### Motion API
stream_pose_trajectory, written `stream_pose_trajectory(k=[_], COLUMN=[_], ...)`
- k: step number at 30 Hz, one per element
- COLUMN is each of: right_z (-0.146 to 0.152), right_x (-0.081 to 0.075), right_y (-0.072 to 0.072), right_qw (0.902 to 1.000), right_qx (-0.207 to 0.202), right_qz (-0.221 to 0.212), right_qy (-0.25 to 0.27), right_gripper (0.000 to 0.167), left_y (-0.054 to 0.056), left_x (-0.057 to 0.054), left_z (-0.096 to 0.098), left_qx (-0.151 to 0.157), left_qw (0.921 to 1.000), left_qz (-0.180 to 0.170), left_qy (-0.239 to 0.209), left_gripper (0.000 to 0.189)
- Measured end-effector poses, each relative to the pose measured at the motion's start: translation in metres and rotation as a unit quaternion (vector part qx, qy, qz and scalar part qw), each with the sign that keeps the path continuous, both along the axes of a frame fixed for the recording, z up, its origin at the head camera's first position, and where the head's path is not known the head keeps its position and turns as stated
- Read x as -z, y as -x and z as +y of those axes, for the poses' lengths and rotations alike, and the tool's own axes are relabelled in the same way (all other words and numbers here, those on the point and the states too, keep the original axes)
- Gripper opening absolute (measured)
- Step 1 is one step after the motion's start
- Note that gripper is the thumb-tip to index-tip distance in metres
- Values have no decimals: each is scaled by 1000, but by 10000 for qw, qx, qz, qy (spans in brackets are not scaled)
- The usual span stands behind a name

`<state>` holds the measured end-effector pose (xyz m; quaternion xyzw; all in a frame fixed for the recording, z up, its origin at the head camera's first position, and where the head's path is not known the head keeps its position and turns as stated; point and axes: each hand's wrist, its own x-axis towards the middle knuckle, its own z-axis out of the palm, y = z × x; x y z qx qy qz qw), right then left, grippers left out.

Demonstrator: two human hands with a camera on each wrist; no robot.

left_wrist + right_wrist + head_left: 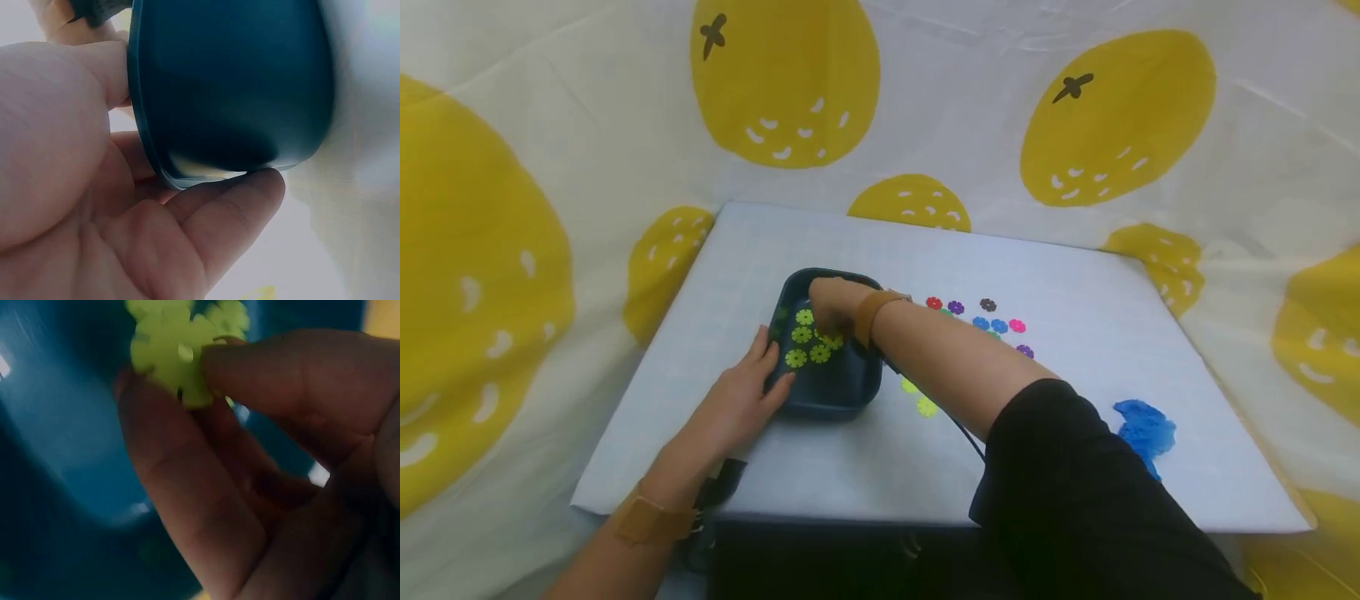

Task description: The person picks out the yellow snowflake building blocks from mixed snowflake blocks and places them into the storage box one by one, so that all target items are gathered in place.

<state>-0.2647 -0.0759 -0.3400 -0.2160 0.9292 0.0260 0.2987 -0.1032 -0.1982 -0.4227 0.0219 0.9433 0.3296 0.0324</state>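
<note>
A dark teal tray (829, 390) sits on the white table with several yellow-green notched flower discs (796, 358) inside. My left hand (741, 404) holds the tray's left near corner. In the left wrist view its thumb is at the rim while the fingers (234, 219) lie along the outer wall. Reaching over from the right, my right hand (837, 302) is inside the tray. The right wrist view shows thumb and fingers pinching a yellow-green flower disc (165, 353), with more discs of that colour right behind it.
To the tray's right lie loose flower discs: red (933, 303), purple (956, 307), brown (988, 305), blue (981, 322) and pink (1017, 326). Nearer me are yellow-green discs (927, 407), beside my right forearm. A crumpled blue plastic piece (1146, 429) lies at the table's right.
</note>
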Motion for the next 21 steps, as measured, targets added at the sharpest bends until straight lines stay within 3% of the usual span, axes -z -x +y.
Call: stream_pose_trajectory(k=[8,21], right_z=[5,9], right_x=[15,31], right_y=[0,-2], right_qw=[9997,9954], right_qx=[157,471], right_qz=[206,301], right_qy=[-19,778], right_gripper=[31,33], left_y=[3,1], left_x=[1,4], left_z=[0,-3], left_qx=[35,3], left_qw=[9999,10000], left_qz=[95,88], left_qy=[-20,-19], left_gripper=[72,72])
